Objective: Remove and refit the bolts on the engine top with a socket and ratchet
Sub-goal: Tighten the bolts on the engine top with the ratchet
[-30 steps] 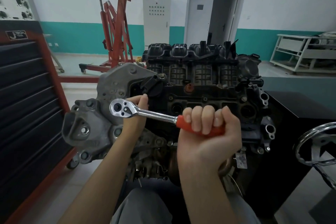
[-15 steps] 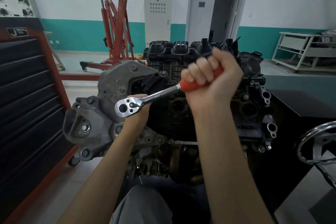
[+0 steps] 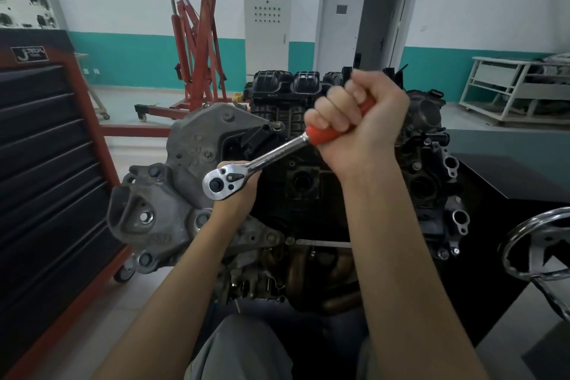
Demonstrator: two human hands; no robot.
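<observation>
**Orange-handled ratchet raised over the engine top**

Orange plastic shows between the curled fingers of the right hand [image 3: 354, 120], which is wrapped in a full fist round the grip of the ratchet [image 3: 262, 160]. The fist sits high, knuckles toward the camera, and the right forearm rises steeply from the lower edge of the view to meet it. From the fist the chrome shank slopes down and to the left, ending in the round ratchet head, its face turned toward the camera.

The left hand [image 3: 239, 194] lies directly behind and below that head — mostly hidden by it. Its fingers reach up round the back of the head, but whether they clasp a socket or merely steady the tool cannot be told. The left forearm comes up from the lower left at a shallower angle.

Both hands work above the engine [image 3: 308, 188], the ratchet head near its left end, beside the grey cast housing [image 3: 172, 194]. No bolt or socket is visible under the head.
</observation>
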